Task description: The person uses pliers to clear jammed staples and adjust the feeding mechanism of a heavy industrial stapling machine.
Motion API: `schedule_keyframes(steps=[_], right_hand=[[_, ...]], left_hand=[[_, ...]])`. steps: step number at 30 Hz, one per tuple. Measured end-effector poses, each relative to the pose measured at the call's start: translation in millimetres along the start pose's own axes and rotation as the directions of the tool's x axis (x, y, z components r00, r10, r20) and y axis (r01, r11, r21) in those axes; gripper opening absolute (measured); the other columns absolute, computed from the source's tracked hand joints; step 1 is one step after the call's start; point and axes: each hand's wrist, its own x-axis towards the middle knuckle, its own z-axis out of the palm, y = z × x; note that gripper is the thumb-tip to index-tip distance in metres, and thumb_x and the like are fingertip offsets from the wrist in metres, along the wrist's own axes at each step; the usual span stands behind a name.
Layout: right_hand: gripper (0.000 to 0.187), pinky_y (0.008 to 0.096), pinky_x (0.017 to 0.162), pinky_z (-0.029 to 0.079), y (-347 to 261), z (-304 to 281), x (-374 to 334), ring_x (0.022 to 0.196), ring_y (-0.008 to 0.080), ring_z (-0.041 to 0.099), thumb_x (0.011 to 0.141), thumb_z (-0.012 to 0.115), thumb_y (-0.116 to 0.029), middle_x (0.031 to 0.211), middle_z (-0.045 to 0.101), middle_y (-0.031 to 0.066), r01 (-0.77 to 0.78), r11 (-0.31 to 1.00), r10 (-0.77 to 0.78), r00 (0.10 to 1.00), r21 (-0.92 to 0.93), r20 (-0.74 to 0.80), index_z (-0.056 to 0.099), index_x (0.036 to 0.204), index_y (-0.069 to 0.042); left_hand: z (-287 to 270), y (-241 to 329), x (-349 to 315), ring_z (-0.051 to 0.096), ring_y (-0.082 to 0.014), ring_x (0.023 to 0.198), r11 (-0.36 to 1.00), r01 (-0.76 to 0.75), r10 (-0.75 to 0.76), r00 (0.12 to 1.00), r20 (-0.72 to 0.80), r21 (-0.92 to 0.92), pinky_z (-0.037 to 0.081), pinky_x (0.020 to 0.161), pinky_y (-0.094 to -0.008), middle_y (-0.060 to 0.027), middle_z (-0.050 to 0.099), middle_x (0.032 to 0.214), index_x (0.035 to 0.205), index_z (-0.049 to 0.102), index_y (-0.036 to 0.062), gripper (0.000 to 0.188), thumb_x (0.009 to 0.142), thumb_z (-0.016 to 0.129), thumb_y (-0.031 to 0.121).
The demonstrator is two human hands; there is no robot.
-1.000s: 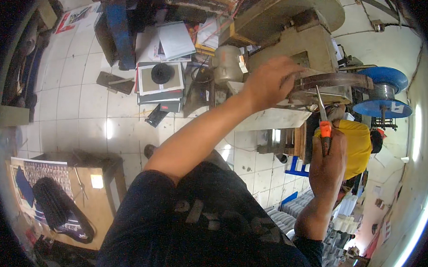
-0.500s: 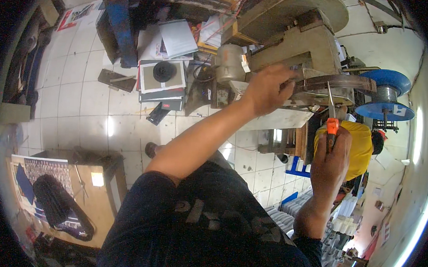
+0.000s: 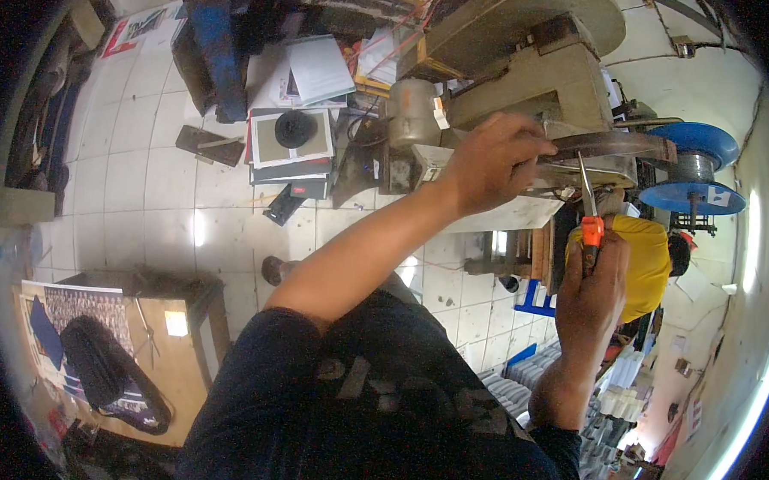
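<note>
My right hand (image 3: 593, 275) is wrapped round the orange-and-black handle of a pointed tool (image 3: 591, 232) with a tapering metal blade. Its tip reaches up to the lower edge of a dark brown curved bar (image 3: 620, 147) on a beige machine (image 3: 528, 92). Across from it, my left hand (image 3: 504, 159) has its fingers curled together at the bar's left end. Whatever lies between those fingers is too small or hidden to make out.
Beyond the bar stands a blue spool (image 3: 691, 198) wound with grey wire. A person in a yellow top (image 3: 641, 268) is close behind my right hand. A grey motor (image 3: 411, 112) sits left of the machine. Papers (image 3: 319, 70) and a black round part (image 3: 295, 129) lie further left.
My left hand has shifted slightly right, with its fingers drawn closer together. The tool in my right hand has moved a little left, its tip now slightly lower.
</note>
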Motion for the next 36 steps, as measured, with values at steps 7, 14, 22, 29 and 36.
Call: schedule_keyframes(steps=[7, 14, 22, 29, 36], right_hand=[[0.023, 0.0460, 0.078, 0.045, 4, 4, 2, 0.092, 0.0434, 0.054, 0.094, 0.055, -0.012, 0.098, 0.054, 0.0228, -0.042, 0.999, 0.042, 0.999, 0.022, 0.002, 0.053, 0.112, 0.002], [0.023, 0.0455, 0.079, 0.045, 1, 5, 7, 0.094, 0.0435, 0.054, 0.095, 0.055, -0.014, 0.101, 0.055, 0.0232, -0.034, 0.999, 0.035, 0.999, 0.005, -0.033, 0.052, 0.111, 0.002], [0.025, 0.0456, 0.081, 0.045, 4, 6, 9, 0.096, 0.0431, 0.054, 0.095, 0.056, -0.017, 0.102, 0.055, 0.0231, -0.021, 0.999, 0.020, 0.999, -0.031, -0.033, 0.052, 0.111, 0.002], [0.024, 0.0458, 0.078, 0.046, 2, 6, 11, 0.092, 0.0428, 0.054, 0.095, 0.057, -0.016, 0.099, 0.055, 0.0227, -0.025, 1.000, 0.024, 0.999, -0.018, -0.035, 0.053, 0.110, 0.002], [0.023, 0.0464, 0.078, 0.046, 2, 8, 10, 0.092, 0.0431, 0.054, 0.094, 0.057, -0.016, 0.099, 0.055, 0.0228, -0.063, 0.997, 0.063, 0.998, -0.037, -0.015, 0.053, 0.109, 0.002]], left_hand=[[-7, 5, 4, 0.059, -0.0303, 0.101, 0.999, -0.011, 0.010, 0.999, 0.031, 0.040, 0.047, 0.088, -0.0405, -0.0102, 0.063, 0.106, 0.098, 0.070, 0.0131, 0.020, 0.080, 0.063, 0.010], [-4, -3, 4, 0.058, -0.0309, 0.100, 1.000, 0.028, -0.027, 0.999, 0.048, -0.015, 0.047, 0.088, -0.0412, -0.0099, 0.064, 0.104, 0.098, 0.070, 0.0117, 0.020, 0.080, 0.064, 0.013], [-9, 4, 22, 0.057, -0.0308, 0.094, 1.000, -0.008, 0.007, 0.998, 0.062, 0.010, 0.046, 0.082, -0.0406, -0.0096, 0.062, 0.095, 0.092, 0.071, 0.0107, 0.015, 0.083, 0.070, 0.023], [-20, 6, 35, 0.054, -0.0321, 0.088, 0.990, -0.041, 0.013, 0.979, 0.202, 0.136, 0.046, 0.078, -0.0425, -0.0114, 0.060, 0.090, 0.086, 0.072, 0.0086, 0.020, 0.082, 0.071, 0.028], [-23, 12, 34, 0.057, -0.0318, 0.086, 0.976, -0.044, -0.003, 0.977, 0.215, 0.213, 0.047, 0.078, -0.0418, -0.0117, 0.062, 0.086, 0.085, 0.072, 0.0072, 0.022, 0.081, 0.070, 0.029]])
